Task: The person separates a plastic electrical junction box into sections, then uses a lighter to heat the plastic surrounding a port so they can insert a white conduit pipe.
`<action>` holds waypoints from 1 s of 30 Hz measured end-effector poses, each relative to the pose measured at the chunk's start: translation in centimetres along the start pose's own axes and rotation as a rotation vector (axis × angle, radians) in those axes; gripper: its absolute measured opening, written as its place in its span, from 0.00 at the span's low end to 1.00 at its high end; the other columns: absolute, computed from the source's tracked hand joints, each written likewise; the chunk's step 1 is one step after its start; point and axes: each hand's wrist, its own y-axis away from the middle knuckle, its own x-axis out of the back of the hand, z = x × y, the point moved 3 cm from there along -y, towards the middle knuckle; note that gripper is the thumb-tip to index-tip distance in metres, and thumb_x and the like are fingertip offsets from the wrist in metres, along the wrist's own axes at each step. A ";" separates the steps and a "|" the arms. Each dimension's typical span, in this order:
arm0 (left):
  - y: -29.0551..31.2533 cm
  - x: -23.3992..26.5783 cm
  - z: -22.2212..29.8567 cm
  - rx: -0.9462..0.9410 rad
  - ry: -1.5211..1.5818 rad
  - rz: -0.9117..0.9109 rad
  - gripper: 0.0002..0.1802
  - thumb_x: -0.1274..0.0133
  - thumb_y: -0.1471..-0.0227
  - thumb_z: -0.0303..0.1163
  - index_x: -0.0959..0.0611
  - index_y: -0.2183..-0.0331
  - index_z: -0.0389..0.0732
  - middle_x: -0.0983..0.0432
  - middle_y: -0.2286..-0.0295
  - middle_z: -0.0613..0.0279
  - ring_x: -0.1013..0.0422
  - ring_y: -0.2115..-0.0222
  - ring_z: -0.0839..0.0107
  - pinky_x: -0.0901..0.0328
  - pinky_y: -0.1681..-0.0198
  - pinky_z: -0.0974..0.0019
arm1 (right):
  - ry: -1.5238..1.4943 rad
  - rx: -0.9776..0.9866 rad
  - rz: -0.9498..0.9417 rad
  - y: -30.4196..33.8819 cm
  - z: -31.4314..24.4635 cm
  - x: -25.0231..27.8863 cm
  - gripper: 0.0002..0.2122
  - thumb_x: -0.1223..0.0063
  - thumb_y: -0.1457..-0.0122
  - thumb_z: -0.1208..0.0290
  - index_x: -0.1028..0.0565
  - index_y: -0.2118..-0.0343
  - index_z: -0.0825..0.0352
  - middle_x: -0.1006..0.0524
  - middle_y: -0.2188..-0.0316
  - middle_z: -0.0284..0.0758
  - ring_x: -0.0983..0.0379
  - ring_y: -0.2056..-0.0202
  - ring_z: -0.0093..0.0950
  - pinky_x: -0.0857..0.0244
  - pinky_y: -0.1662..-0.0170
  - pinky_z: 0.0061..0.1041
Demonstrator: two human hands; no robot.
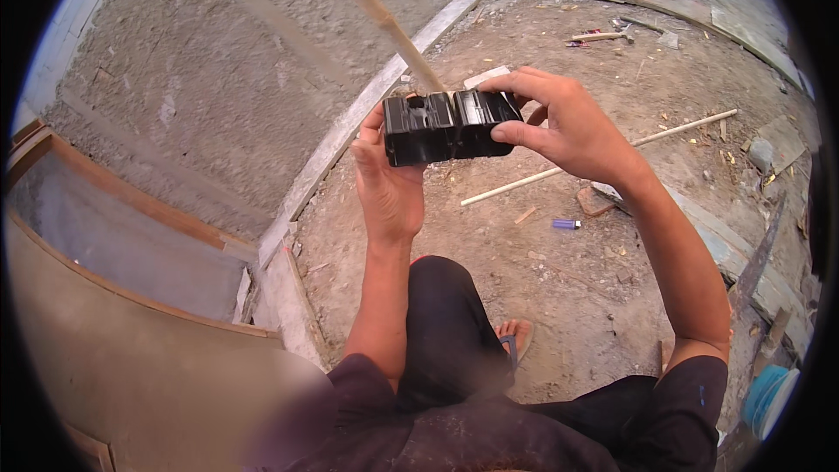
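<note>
Two black plastic electrical boxes are held up in front of me, side by side and touching: a left box [419, 142] and a right box [482, 133]. My left hand [391, 197] grips the left box from below and behind, its thumb along the near left corner. Over the right box's outer end, my right hand [577, 127] is closed, with the thumb on the near face and the fingers over the top. Slots and ridges show on the upper sides. Whether the boxes are fastened together, I cannot tell.
On the dirt floor lie a purple lighter [566, 224], a long thin stick [647, 139], a broken brick [594, 202] and a wooden-handled tool [600, 36]. A pole [371, 4] leans near the rough wall [201, 70]. Wooden frame [149, 197] at left; blue spool [767, 395] at lower right.
</note>
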 end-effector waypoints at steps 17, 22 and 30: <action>0.5 -2.7 0.7 -0.072 -0.170 -0.092 0.51 0.24 0.61 0.36 0.36 0.41 0.38 0.30 0.50 0.57 0.30 0.49 0.69 0.33 0.44 0.65 | -0.575 -0.434 -0.043 0.1 0.1 0.3 0.19 0.53 0.31 0.55 0.25 0.52 0.69 0.21 0.68 0.32 0.22 0.67 0.18 0.26 0.64 0.21; 0.8 -2.4 0.5 -0.013 -0.160 -0.032 0.45 0.25 0.59 0.35 0.33 0.44 0.38 0.27 0.56 0.61 0.28 0.55 0.73 0.30 0.50 0.69 | -0.335 -0.140 -0.020 0.3 -0.1 0.8 0.31 0.36 0.44 0.52 0.31 0.43 0.68 0.24 0.53 0.39 0.26 0.50 0.29 0.30 0.46 0.35; 0.8 -2.5 -0.6 0.016 -0.151 -0.101 0.42 0.27 0.57 0.35 0.33 0.45 0.40 0.27 0.58 0.63 0.27 0.57 0.73 0.28 0.54 0.69 | -0.044 -0.090 -0.125 0.4 -0.9 1.4 0.39 0.26 0.58 0.64 0.33 0.41 0.67 0.27 0.49 0.40 0.29 0.47 0.33 0.33 0.43 0.31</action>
